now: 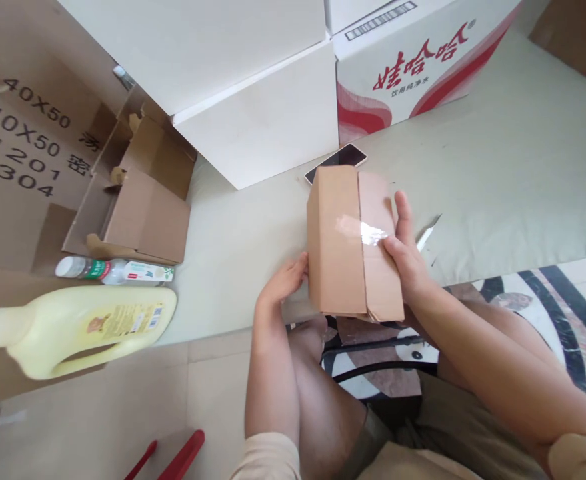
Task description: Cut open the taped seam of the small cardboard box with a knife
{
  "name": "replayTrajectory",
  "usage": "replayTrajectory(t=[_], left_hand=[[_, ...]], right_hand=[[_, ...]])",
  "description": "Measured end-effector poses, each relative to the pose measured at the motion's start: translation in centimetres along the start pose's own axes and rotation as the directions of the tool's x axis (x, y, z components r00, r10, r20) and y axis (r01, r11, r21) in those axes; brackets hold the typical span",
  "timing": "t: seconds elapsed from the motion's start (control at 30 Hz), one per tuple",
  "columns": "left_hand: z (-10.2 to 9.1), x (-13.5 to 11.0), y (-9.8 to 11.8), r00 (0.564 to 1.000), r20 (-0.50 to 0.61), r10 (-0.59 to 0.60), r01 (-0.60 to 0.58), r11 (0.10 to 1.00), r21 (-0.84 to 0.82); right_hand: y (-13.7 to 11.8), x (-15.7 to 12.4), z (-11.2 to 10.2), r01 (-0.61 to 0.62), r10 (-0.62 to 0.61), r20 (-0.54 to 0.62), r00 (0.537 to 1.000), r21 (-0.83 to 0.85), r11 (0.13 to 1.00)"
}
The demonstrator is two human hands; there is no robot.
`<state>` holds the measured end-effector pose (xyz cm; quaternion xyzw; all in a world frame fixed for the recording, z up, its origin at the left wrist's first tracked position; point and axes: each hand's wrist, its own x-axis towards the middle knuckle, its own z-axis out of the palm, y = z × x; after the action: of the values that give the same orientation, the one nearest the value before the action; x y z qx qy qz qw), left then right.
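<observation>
A small brown cardboard box (339, 280) is held up in front of me, with a strip of clear tape (371, 233) across the seam of its flaps. My right hand (409, 257) grips its right side, thumb pressed near the tape's end. On the box's left side rests my left hand (285, 280), its fingertips partly hidden behind the box. Past the box, a phone (345, 155) lies on the pale cloth surface. A white-handled knife (427, 235) is just right of my right hand.
Large white cartons (257, 113) stand at the back, beside a red-and-white carton (417, 73). To the left are an opened cardboard box (147, 210), a plastic bottle (117, 271) and a yellow jug (93, 327). Red handles (183, 457) show below, near the floor.
</observation>
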<state>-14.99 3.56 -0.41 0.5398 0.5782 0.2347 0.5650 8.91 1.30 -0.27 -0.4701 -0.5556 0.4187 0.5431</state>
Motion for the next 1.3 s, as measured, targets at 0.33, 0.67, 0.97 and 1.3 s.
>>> replayTrajectory(t=[0.33,0.67,0.97,1.3], left_hand=[[2.1,0.8,2.2,0.728,-0.458,0.511,-0.577,0.817,-0.006],[1.9,0.1,1.4,0.792,-0.275,0.545,-0.578,0.814,-0.055],[1.8,0.6,1.5,0.711,-0.410,0.571,-0.661,0.741,-0.116],[2.4,-0.1,1.7,0.741,-0.431,0.516,-0.636,0.746,-0.200]], right_hand=[[-0.9,1.0,-0.7,0.027,-0.027,0.048,0.999,-0.001,1.000],[-0.6,1.0,-0.9,0.038,-0.037,0.029,0.999,-0.033,0.999],[-0.3,1.0,-0.7,0.016,-0.015,0.075,0.997,-0.020,1.000],[-0.1,0.7,-0.7,0.013,-0.013,-0.014,1.000,-0.017,1.000]])
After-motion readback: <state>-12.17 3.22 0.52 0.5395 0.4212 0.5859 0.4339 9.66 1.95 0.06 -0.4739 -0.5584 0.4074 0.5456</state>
